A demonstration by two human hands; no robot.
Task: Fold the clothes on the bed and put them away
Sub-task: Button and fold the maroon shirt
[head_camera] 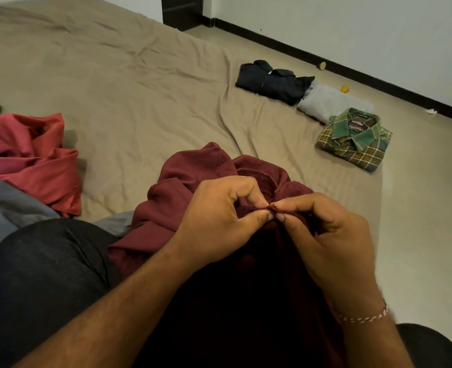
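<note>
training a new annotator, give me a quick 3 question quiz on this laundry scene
1. True or false: both hands pinch the maroon shirt.
2. How many folded garments lie in the row at the bed's far right edge? A) one B) three C) five
3. Which folded garment lies nearest the person?

Key:
1. True: left hand and right hand pinch it together.
2. B: dark shirt, grey garment, plaid shirt.
3. The plaid shirt.
</note>
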